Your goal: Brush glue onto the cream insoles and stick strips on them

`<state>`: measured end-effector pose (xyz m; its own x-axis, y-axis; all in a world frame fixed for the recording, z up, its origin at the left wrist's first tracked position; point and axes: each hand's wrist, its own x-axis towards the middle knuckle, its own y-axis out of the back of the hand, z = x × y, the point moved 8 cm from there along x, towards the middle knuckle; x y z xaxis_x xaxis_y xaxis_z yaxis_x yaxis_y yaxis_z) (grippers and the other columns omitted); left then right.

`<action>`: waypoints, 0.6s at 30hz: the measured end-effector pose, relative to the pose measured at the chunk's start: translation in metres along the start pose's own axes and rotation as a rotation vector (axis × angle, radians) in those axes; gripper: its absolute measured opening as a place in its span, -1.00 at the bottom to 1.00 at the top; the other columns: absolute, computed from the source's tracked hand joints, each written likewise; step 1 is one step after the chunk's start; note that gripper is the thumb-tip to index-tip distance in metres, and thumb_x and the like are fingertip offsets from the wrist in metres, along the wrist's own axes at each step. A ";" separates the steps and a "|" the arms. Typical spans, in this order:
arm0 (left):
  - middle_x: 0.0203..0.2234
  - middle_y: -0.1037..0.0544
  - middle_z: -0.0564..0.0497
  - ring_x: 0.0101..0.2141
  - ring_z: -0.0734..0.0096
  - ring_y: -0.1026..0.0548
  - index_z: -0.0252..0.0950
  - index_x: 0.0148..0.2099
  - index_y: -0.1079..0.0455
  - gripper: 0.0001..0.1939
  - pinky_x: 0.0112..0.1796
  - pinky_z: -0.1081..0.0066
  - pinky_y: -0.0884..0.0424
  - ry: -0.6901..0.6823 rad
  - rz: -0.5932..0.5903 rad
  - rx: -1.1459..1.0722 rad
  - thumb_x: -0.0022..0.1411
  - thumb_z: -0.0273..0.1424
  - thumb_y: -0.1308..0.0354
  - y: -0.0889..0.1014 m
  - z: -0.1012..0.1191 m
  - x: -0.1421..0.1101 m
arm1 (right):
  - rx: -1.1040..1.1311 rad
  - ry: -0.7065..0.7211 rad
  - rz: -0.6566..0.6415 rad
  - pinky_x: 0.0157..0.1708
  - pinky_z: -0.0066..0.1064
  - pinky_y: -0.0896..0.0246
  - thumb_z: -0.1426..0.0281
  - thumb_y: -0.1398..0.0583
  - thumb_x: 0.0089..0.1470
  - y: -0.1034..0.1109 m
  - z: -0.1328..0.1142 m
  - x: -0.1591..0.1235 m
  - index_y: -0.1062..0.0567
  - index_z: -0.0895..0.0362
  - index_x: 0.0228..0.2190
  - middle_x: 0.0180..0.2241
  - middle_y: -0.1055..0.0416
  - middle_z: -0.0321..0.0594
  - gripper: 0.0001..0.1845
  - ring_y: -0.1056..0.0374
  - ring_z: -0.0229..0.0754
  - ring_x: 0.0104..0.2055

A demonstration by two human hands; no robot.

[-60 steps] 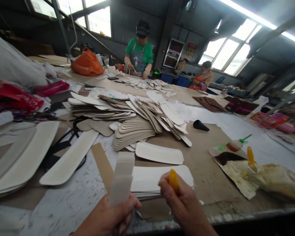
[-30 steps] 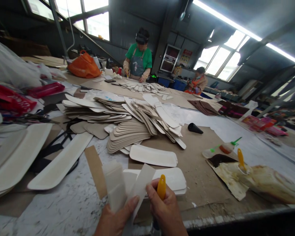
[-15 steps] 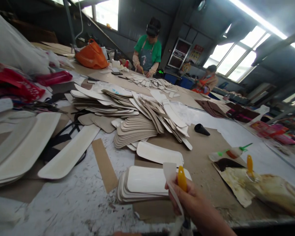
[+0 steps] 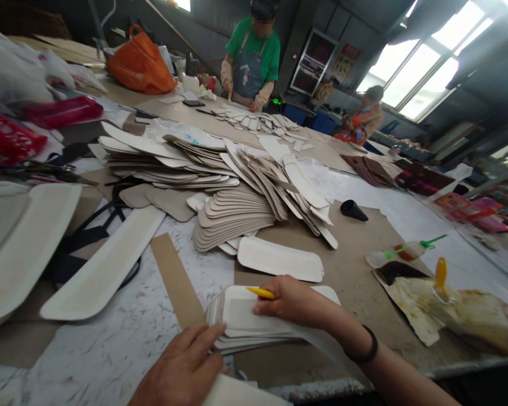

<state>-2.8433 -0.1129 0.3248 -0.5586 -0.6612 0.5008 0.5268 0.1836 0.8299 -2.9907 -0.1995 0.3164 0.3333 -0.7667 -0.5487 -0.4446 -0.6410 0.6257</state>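
While pinching a yellow handle (image 4: 261, 292) in the curled right hand (image 4: 290, 301) over the near white stack (image 4: 242, 317), touched its left end with the left hand (image 4: 184, 363), fingers slightly parted.

"What's under the right fingers (image 4: 262, 309)?"
"A stack of panels (image 4: 237, 316), on the table (image 4: 110, 358)."
"Beyond them?"
"A single panel (image 4: 279, 259), then the heap (image 4: 237, 217)."
"To their right?"
"The bottle (image 4: 411, 251), with the cone (image 4: 353, 210) farther back."
"And left?"
"A strip (image 4: 176, 276), then another panel (image 4: 104, 265) farther out."

White pc. (image 4: 245, 393) partly past btm edge
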 end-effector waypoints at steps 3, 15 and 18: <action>-0.06 -0.52 -0.07 -0.09 0.14 -0.42 -0.29 -0.35 -0.43 -0.65 -0.08 0.26 -0.37 -0.010 -0.076 0.008 0.32 -0.50 0.17 -0.017 -0.003 -0.003 | 0.000 -0.019 0.000 -0.55 -0.48 0.14 0.37 -0.21 -0.05 0.001 0.002 0.003 -0.27 0.13 -0.66 -0.66 -0.10 -0.44 -0.73 -0.01 -0.36 -0.59; -0.04 -0.51 0.09 -0.08 0.21 -0.39 -0.23 -0.34 -0.37 -0.83 -0.06 0.33 -0.33 0.009 -0.129 -0.094 0.23 -0.54 -0.01 -0.029 -0.013 0.006 | -0.115 0.012 -0.002 -0.58 -0.48 0.12 0.32 -0.22 -0.01 -0.005 0.004 0.014 -0.47 0.14 -0.58 -0.66 -0.26 -0.37 -0.81 -0.08 -0.33 -0.61; -0.04 -0.51 0.06 -0.10 0.21 -0.39 -0.24 -0.34 -0.37 -0.82 -0.09 0.34 -0.34 -0.025 -0.162 -0.084 0.20 -0.57 0.02 -0.033 -0.013 0.004 | -0.222 0.036 0.013 -0.57 -0.48 0.11 0.26 -0.23 -0.01 -0.004 0.002 0.011 -0.52 0.15 -0.51 -0.57 -0.40 -0.27 -0.79 -0.17 -0.29 -0.56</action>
<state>-2.8545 -0.1308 0.2958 -0.6554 -0.6589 0.3692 0.4799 0.0141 0.8772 -2.9867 -0.2048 0.3069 0.3600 -0.7730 -0.5224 -0.2560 -0.6203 0.7414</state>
